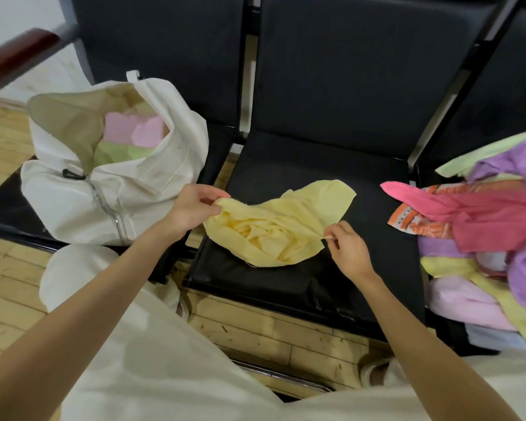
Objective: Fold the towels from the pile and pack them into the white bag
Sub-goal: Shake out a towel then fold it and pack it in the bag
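Pale wooden plank floor (pixel 6 302) along the bottom; above it a black padded bench seat (pixel 377 268). At centre lies the crumpled pale yellow towel (pixel 274 226); left hand (pixel 192 208) and right hand (pixel 346 247) each pinch an edge. Colourful towel pile (pixel 492 238) right; open white fabric bag (pixel 110 189) upper left.

Black seats (pixel 316 287), white bag (pixel 82 202), yellow towel (pixel 274 226), towel pile (pixel 480 238)

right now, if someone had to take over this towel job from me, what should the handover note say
Left hand pinches the left edge of the yellow towel; right hand pinches its right edge. The towel lies crumpled, not yet folded, on the middle black seat.
Done: pink and green towels sit in the open white bag on the left seat.
Left: fold and pack this one, then the pile on the right.
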Tool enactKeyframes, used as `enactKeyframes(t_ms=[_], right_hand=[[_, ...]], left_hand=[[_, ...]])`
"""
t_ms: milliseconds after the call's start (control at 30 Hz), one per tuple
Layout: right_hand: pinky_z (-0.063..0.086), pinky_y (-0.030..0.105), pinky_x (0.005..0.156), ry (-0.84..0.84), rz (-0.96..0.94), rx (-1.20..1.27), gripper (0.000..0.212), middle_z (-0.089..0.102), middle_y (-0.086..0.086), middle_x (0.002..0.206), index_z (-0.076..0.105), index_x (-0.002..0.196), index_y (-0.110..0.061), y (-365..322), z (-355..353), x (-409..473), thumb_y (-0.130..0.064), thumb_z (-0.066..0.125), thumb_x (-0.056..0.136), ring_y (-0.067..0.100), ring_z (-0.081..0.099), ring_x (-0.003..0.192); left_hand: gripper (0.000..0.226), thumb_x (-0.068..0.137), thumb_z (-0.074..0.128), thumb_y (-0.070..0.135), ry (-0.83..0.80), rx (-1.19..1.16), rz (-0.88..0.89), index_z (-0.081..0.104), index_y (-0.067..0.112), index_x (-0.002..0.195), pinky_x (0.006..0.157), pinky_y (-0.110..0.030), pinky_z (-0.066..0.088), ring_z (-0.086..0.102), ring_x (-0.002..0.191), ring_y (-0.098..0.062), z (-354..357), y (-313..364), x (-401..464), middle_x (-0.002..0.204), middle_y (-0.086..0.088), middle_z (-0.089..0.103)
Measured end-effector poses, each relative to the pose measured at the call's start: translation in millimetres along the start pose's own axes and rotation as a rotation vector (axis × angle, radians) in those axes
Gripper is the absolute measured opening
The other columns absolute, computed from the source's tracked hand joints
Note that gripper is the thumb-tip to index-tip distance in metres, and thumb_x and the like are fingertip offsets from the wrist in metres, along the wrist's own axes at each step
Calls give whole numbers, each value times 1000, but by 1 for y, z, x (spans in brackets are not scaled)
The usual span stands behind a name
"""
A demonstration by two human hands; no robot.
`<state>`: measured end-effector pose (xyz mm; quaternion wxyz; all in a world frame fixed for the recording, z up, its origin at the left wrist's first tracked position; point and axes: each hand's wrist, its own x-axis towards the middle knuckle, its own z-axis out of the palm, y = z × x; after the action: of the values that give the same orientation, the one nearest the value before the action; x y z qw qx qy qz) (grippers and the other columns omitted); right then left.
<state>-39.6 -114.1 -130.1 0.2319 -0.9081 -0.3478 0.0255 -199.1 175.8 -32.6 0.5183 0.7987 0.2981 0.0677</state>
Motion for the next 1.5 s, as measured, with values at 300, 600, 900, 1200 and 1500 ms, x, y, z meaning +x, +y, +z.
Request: enactKeyframes(t_ms=[300,600,900,1200,1500], right_hand=[[33,23,49,-231,-422,-437,29,49,0,78,60,66,-13,8,-7,6,6,79,54,15,44,57],[44,33,82,-461,-426,-543,20,49,6,109,64,103,-10,8,-3,24,-5,50,90,23,53,95],[47,35,80,-460,-356,-556,21,52,6,107,64,96,-6,5,7,30,-10,44,91,25,56,94],[44,34,77,-461,-99,-381,15,47,8,105,56,98,-5,-13,5,30,-18,50,92,24,51,97],[33,23,64,-86,14,34,10,43,2,90,47,84,-13,-35,-85,40,-12,51,93,12,45,73]], left_hand=[[24,85,59,2,140,44,-11,69,10,106,80,-23,50,61,88,-10,0,0,10,91,1,67],[20,86,65,9,181,147,-50,59,9,105,80,-29,47,58,95,-17,5,-14,22,101,-5,63],[20,76,66,-5,34,485,73,63,6,92,62,-20,47,60,78,-19,-11,-39,0,83,-4,64],[9,77,66,0,-6,774,280,67,3,85,62,-32,44,61,74,-29,-29,-57,-16,81,-10,64],[16,73,76,-1,302,243,113,75,6,88,71,-10,49,60,59,7,-66,19,-6,82,-5,71]])
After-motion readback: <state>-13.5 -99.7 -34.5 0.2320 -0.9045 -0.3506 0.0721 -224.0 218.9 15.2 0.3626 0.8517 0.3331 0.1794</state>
